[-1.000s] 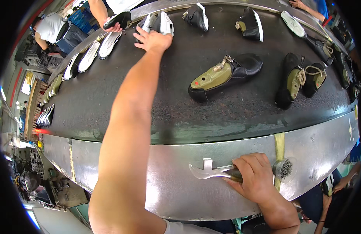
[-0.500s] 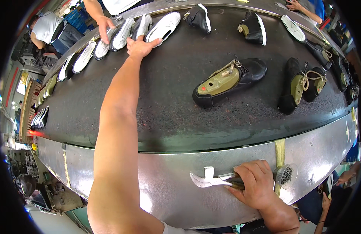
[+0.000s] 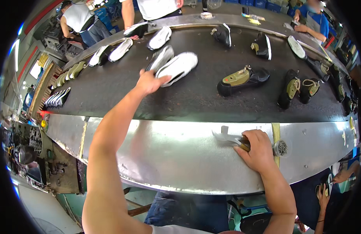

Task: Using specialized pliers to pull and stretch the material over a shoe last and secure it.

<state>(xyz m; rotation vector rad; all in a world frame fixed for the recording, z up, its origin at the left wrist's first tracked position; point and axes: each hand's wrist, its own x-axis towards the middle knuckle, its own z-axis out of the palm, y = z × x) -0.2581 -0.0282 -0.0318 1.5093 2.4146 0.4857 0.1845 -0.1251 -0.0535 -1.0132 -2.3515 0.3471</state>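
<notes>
My left hand grips a pair of shoes by their near ends, white undersides up. One white-bottomed shoe lies over the right side and its mate sits just behind. They are over the dark belt; whether they touch it I cannot tell. My right hand rests on the metal ledge, closed around the handles of lasting pincers, whose hammer-like jaw points left. Beside that hand stands a small round cup of tacks. A black shoe on an olive last lies on the belt ahead.
Shoes line the belt, among them a white-bottomed one, black ones and a pair at right. Across the belt a person's hand holds a shoe. The metal ledge runs along my side.
My left hand has drawn the white-bottomed pair off the far row, toward me and rightward. The person opposite now holds a shoe. My right hand keeps the pincers on the ledge.
</notes>
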